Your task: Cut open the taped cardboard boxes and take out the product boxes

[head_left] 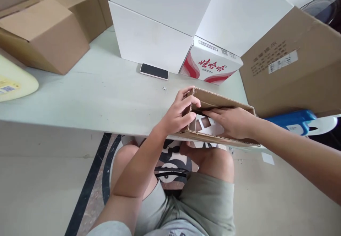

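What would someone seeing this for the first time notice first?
At the near edge of the table sits a shallow cardboard box: the left hand grips its left end wall, and the right hand lies flat on a white insert inside. Behind it, a red-and-white carton and a dark phone lie by big white boxes.

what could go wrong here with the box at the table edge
The cardboard box sits right at the near edge of the table, so pressing the white insert with the right hand may tip it into the lap. The left hand grips only one end wall, which might buckle.
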`<state>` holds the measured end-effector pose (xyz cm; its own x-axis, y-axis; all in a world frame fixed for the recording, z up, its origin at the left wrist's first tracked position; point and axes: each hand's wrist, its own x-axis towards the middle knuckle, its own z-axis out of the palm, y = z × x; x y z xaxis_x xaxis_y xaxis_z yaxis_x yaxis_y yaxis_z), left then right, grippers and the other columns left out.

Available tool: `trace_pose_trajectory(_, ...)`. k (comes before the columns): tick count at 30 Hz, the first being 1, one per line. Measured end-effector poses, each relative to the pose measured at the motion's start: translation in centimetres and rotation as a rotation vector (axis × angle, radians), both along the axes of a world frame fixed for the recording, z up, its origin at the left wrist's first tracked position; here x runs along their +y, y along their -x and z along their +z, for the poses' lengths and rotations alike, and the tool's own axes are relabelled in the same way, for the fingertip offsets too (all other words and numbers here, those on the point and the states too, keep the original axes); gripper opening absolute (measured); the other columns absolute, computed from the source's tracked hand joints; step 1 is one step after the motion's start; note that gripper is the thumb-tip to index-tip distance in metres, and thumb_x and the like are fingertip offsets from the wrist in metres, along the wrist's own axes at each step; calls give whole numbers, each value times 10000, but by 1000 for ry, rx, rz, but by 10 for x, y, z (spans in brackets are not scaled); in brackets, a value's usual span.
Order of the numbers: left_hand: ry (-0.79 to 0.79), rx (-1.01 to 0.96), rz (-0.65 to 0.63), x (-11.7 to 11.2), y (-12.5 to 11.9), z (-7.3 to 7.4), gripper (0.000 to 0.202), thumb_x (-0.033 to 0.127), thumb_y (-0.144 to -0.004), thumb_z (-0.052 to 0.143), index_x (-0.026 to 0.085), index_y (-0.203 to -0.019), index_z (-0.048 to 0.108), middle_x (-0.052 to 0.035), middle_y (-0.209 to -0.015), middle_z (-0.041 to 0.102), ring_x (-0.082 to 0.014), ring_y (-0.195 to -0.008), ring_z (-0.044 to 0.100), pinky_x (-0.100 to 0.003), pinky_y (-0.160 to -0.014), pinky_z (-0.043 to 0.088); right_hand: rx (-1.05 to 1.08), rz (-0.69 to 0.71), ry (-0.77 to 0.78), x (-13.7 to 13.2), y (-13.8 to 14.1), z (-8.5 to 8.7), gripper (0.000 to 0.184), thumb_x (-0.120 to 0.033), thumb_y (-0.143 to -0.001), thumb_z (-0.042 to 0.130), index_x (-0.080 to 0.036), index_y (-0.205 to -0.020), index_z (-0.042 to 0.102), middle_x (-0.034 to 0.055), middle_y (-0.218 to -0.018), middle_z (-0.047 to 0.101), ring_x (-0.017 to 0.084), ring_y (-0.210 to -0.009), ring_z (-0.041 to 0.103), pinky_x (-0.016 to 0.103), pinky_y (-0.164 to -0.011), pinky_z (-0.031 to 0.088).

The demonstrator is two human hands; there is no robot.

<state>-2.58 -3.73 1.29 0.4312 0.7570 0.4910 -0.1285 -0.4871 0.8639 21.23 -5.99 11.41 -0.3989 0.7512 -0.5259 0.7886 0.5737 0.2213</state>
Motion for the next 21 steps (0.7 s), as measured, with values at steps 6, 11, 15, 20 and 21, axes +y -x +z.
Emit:
trace_pose_trajectory(6, 20, -3, 44, 2, -4, -1, 179, 286, -858, 545, 241, -1020, 606, -135, -1535, 463, -340, -1634, 278, -538, -1342, 299, -67, 15, -121, -4, 3, 0, 781, -428, -887, 712, -153, -1581, 479, 195, -1493, 635, 380, -1214, 710, 451, -877, 607)
trace_pose_trajectory(11, 17, 0, 54, 3, -6, -4, 189, 294, -891, 525, 230, -1045, 613, -143, -1563, 428, -333, -1637, 279, -520, -1345, 291, -82, -110, -74, -3, 4, -7, 668, -379, -873, 716, -138, -1474, 551, 198, -1314, 733, 377, -1133, 737, 442, -862, 585)
trace_pose_trajectory(15, -6, 33, 70, 5, -7, -7, 209, 303, -899, 509, 232, -1071, 606, -145, -1549, 452, -327, -1640, 274, -518, -1344, 292, -4, -86, -135, -3, -6, -2, 623, -485, -870, 663, -215, -1425, 579, 146, -1313, 739, 356, -1067, 746, 405, -758, 557)
trace_pose_trajectory(20, -6, 113, 126, 8, -7, -9, 252, 373, -955, 481, 255, -1128, 621, -117, -1615, 425, -307, -1657, 244, -492, -1354, 288, 220, -50, -391, -17, -27, 30, 679, -606, -853, 607, -282, -1445, 528, 122, -1232, 749, 344, -972, 738, 417, -698, 546)
trace_pose_trajectory(21, 0, 118, 131, 8, -7, -9, 277, 416, -976, 473, 260, -1148, 623, -111, -1630, 419, -305, -1661, 238, -491, -1356, 288, 254, -25, -454, -23, -32, 38, 672, -620, -863, 589, -279, -1438, 519, 124, -1188, 752, 337, -925, 735, 421, -679, 547)
